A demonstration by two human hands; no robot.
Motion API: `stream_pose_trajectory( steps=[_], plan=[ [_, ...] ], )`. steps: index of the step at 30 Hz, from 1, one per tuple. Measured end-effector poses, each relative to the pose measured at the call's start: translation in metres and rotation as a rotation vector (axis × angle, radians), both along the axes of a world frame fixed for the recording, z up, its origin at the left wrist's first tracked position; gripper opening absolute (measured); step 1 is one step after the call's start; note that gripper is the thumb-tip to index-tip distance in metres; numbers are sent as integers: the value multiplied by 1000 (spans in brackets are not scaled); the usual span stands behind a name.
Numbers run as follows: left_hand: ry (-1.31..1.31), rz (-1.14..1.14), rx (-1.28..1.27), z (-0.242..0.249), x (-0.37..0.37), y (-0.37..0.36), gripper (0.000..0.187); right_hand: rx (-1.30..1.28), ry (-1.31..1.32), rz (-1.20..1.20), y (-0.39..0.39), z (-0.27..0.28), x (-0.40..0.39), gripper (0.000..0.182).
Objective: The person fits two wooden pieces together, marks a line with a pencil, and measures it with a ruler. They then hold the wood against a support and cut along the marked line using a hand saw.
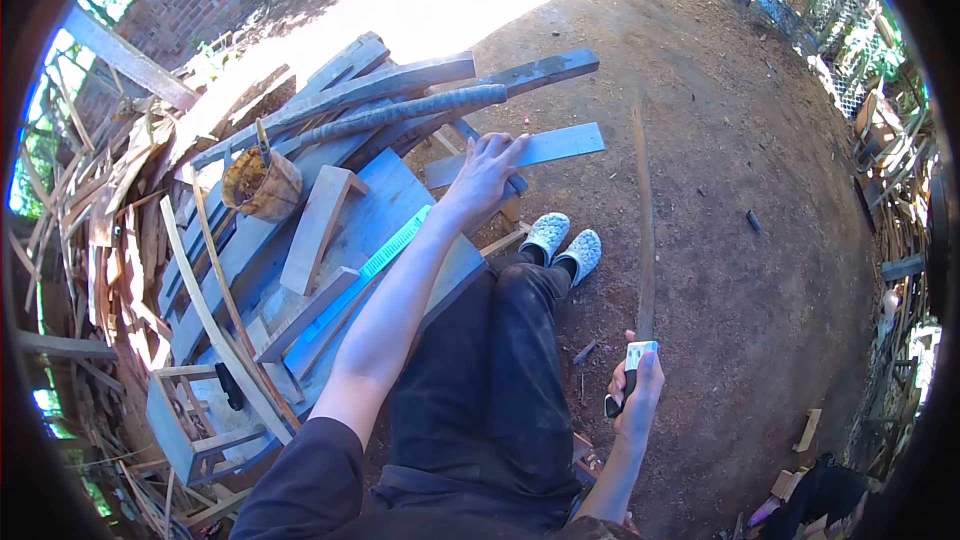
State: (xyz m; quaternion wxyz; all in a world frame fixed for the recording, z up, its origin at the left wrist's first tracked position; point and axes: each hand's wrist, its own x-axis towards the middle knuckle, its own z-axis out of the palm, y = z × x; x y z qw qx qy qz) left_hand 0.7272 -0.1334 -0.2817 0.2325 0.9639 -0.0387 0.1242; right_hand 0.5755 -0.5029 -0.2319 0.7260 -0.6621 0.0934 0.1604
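My right hand [638, 402] is wrapped round the black-and-white handle of a handsaw [644, 230]. Its long brownish blade points away from me over the dirt ground, apart from the wood. My left hand [487, 175] grips a flat wooden board [562, 145], with fingers over its top and the thumb side partly hidden. The board's right end sticks out past the hand, above the ground. Close to that hand is a dark rounded end of something [516, 184] that I cannot make out. Below the left forearm lies a light-blue ruler-like strip [395, 245] on a work surface [395, 180].
Long beams [400, 80] are stacked beyond the left hand. A stained bucket [262, 185] with a brush-like handle stands among them. A small wooden frame [215, 425] sits at lower left. Scrap wood is heaped along both sides. My white clogs [565, 243] are on the ground.
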Motion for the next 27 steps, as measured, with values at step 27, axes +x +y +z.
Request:
stream_pose_trajectory(
  steps=[27],
  plan=[
    [137, 112, -78, 1, 29, -9, 63, -39, 80, 96, 48, 29, -19, 48]
  ],
)
